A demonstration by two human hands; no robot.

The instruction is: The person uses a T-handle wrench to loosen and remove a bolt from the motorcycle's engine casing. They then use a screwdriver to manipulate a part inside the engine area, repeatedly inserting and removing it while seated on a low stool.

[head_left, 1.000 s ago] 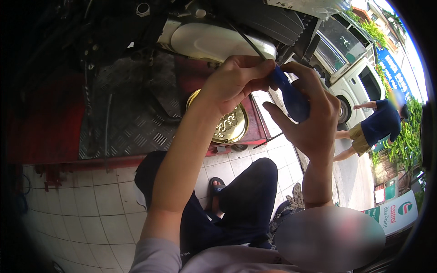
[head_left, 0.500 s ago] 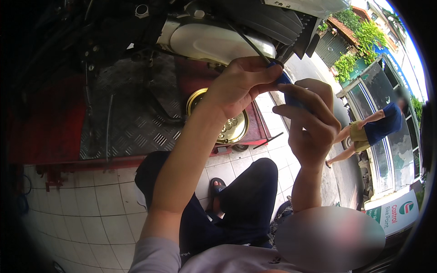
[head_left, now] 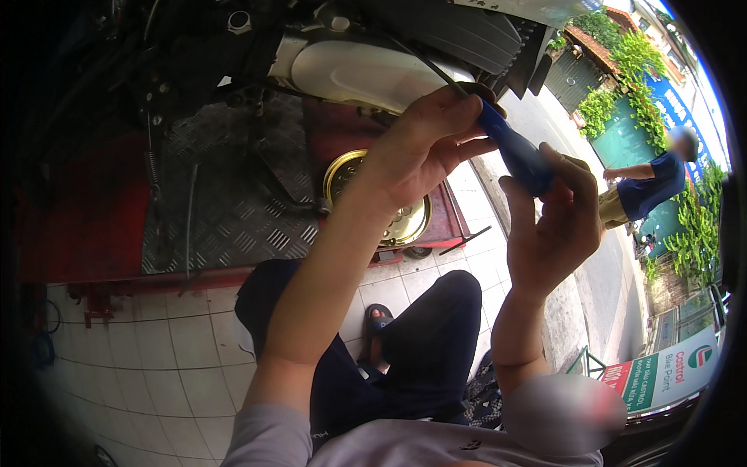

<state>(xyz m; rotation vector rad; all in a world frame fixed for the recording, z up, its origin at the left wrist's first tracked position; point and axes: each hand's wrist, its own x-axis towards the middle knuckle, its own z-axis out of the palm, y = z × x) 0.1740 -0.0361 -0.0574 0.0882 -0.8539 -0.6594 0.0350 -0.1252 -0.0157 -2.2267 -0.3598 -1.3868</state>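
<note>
My left hand [head_left: 436, 136] pinches the upper end of a blue-handled tool [head_left: 515, 152], where a thin dark shaft runs up toward the motorcycle's engine [head_left: 467, 35]. My right hand [head_left: 560, 218] has fingers curled at the handle's lower end, with the thumb beside it. Whether the shaft's tip touches the bike is hard to make out. A silver rounded cover [head_left: 342, 70] lies just above my hands. Behind my left forearm a shiny gold lidded round item [head_left: 341, 167] rests on the red lift [head_left: 93, 268].
A checker plate [head_left: 210, 226] covers part of the lift. My bent legs are over white tiles [head_left: 187, 335]. At right lie a street [head_left: 568, 311], a signboard [head_left: 661, 373], greenery and a walking person [head_left: 654, 187] in blue. A blue hose [head_left: 48, 319] lies at far left.
My right hand has shifted right and slightly down along the blue handle, exposing more of it. The person moved about on the street, and the vehicles behind them have mostly passed.
</note>
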